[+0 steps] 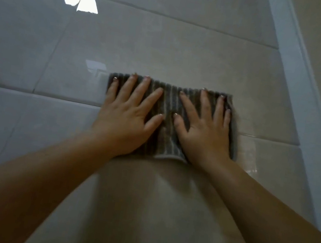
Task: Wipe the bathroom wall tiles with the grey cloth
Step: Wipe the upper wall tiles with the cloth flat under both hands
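Left hand [129, 116] and right hand [206, 130], both flat on one grey cloth [170, 106]

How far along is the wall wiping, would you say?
Done: only a wet-looking smear just right of the grey cloth hints at wiping. In hand: the left hand and right hand press the cloth flat on the wall tiles. Left: the tiles above and to the left show no smears, so probably most of the wall.

hands: two, left hand [127, 114], right hand [206, 128]
grey cloth [167, 110]: one, under both hands
white trim [291, 58]: one, right of the right hand
wall tiles [167, 49]: several, count unclear
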A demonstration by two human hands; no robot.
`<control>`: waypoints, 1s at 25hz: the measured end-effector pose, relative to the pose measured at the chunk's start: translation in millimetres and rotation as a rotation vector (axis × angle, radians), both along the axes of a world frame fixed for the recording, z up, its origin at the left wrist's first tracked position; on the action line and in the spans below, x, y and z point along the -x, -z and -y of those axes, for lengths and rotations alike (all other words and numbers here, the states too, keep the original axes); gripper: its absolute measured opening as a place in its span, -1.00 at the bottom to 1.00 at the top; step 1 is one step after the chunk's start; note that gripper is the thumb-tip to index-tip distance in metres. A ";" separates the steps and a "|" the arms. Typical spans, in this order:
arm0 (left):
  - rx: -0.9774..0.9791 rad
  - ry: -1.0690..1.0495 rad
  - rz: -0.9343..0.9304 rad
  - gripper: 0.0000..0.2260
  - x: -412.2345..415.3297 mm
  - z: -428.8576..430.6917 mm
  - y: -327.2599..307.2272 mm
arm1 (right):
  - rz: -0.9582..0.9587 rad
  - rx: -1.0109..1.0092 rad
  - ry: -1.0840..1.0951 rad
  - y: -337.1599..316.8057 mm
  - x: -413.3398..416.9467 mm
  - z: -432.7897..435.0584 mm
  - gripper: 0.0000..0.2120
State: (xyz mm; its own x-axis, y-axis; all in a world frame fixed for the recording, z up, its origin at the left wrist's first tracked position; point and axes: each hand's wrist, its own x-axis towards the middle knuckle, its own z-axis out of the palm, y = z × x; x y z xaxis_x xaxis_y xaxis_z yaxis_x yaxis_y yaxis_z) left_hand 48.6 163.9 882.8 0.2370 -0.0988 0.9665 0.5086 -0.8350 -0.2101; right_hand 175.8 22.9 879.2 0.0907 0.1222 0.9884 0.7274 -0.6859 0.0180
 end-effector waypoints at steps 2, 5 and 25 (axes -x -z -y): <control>-0.065 0.006 -0.045 -0.38 -14.9 13.5 20.0 | 0.017 -0.049 -0.013 28.8 -13.3 12.9 -0.40; -0.201 0.004 -0.113 -0.41 -8.2 3.0 68.4 | 0.109 -0.040 -0.022 89.3 -14.3 13.6 -0.41; -0.156 0.027 -0.102 -0.40 -76.6 79.1 42.6 | 0.057 0.040 0.015 52.2 -74.7 84.7 -0.38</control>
State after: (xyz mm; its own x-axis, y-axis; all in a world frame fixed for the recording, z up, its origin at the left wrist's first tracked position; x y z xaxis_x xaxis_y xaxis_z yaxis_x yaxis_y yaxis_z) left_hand 125.2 84.8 840.1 0.3281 -0.2533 0.9100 0.4558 -0.8014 -0.3874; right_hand 250.6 -61.7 827.0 0.0360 0.1612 0.9863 0.7143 -0.6943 0.0874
